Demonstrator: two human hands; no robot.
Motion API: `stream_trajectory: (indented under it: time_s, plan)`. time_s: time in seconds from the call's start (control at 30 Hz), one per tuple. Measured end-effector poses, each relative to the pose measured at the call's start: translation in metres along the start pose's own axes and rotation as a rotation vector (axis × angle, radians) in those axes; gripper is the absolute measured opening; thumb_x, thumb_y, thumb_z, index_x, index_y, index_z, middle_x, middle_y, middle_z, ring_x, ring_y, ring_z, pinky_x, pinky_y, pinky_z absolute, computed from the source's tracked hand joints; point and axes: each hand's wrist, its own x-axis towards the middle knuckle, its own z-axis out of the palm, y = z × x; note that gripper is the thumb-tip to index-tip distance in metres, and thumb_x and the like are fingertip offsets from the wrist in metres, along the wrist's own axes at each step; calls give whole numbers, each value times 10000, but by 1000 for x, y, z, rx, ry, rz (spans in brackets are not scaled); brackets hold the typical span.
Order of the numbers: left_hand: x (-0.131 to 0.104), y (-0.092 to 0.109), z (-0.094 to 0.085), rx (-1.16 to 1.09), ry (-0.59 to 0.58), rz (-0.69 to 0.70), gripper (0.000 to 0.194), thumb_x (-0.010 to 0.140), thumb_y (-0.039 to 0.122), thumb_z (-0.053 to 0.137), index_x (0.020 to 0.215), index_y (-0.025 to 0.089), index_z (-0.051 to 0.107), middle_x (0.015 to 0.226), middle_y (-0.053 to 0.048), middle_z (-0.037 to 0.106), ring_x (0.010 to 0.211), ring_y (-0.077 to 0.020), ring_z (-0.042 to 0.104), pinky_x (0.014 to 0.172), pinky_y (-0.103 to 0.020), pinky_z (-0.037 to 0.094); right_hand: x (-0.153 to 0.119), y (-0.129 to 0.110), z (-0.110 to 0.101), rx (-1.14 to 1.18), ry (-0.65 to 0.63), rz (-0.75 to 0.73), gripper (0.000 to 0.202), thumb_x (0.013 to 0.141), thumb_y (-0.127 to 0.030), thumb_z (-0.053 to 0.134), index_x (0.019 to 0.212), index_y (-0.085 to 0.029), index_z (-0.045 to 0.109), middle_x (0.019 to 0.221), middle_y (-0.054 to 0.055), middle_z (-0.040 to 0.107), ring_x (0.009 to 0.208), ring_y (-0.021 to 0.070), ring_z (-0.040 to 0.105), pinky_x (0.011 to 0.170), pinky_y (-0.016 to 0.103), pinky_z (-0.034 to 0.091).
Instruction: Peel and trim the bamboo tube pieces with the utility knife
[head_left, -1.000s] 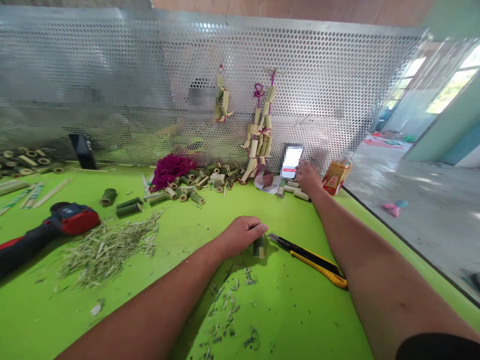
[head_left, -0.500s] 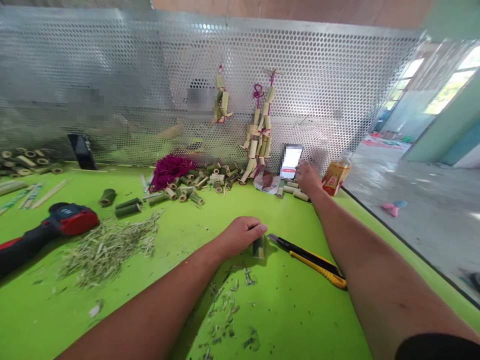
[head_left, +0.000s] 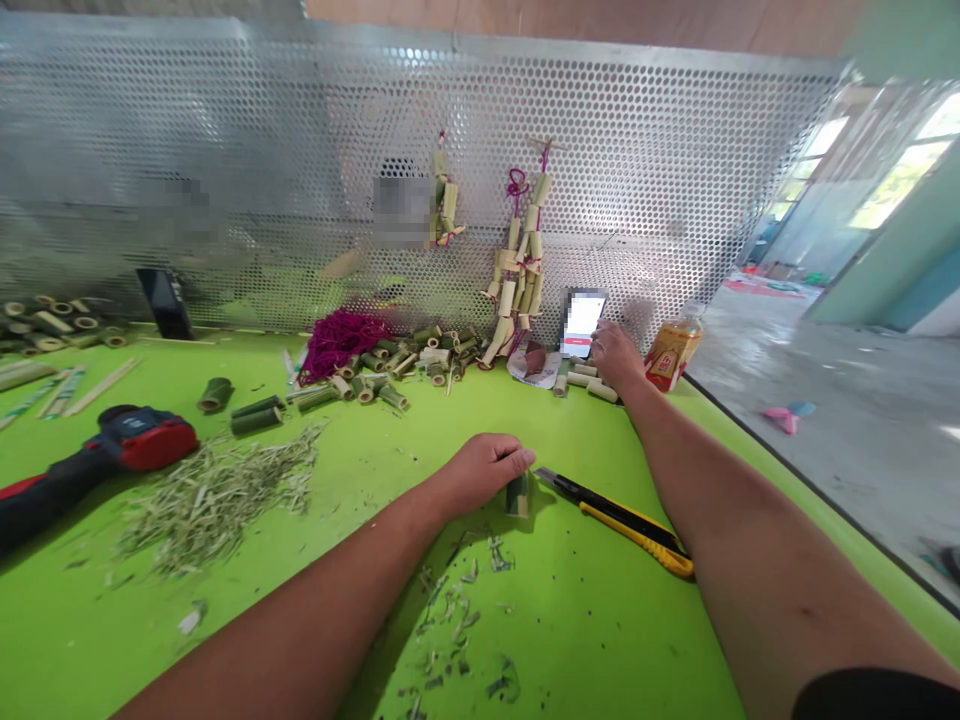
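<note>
My left hand (head_left: 491, 468) is closed around a short green bamboo piece (head_left: 517, 496), whose lower end shows below the fingers. A yellow and black utility knife (head_left: 619, 520) lies just to the right of it, its blade out and pointing at that hand. Farther back on the right, my right hand (head_left: 616, 355) is beside a lit phone (head_left: 583, 322) that leans against the perforated metal panel. Its fingers are bent near the screen's right edge, with peeled bamboo pieces (head_left: 582, 379) just below; its fingertips are too small to read clearly.
On the green table (head_left: 360, 620) are a red and black power tool (head_left: 146, 438), bamboo shavings (head_left: 225, 500), purple string (head_left: 345, 343) and cut bamboo pieces (head_left: 431, 355). Strung bamboo figures (head_left: 529, 250) hang on the metal panel (head_left: 300, 150). A bottle (head_left: 673, 350) stands near the right edge.
</note>
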Motion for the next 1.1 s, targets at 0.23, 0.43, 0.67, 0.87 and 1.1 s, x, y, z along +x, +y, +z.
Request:
stream_trajectory:
  time_s: [0.23,0.43,0.67,0.87,1.1]
  plan:
    - [0,2,-1,8,-1,17,459,834,557,441,604,164,382,587,44,306,574,-87,302,520,-220,253,3,-3,-2,17,-12,-22,269,883,-293,441,1042,-219,645,1375,63,497,1218,248,459,1043,417,348]
    - [-1,2,-1,-4,-6,1,450,832,553,442,614,161,403,586,43,325,576,-88,317,528,-219,264,7,-9,-2,49,-63,-10,307,891,-305,421,1067,-195,647,1392,84,478,1240,268,433,1051,424,330]
    - [-1,2,-1,15,-11,11,451,840,551,430,613,164,381,592,45,302,575,-85,299,528,-219,249,6,-8,-1,67,-23,32,292,892,-312,420,1042,-193,640,1395,96,466,1238,278,428,1040,422,336]
    - [-1,2,-1,15,-8,3,458,836,559,432,608,166,378,588,46,299,574,-87,299,523,-221,248,5,-5,1,36,-8,20,276,899,-310,411,979,-170,636,1385,96,479,1215,265,437,1030,413,345]
    - [1,1,-1,24,-4,3,463,838,564,431,613,162,386,591,45,312,578,-86,310,530,-221,250,5,-12,-3,35,-29,14,301,905,-307,395,1011,-184,648,1374,83,490,1223,261,432,1028,416,349]
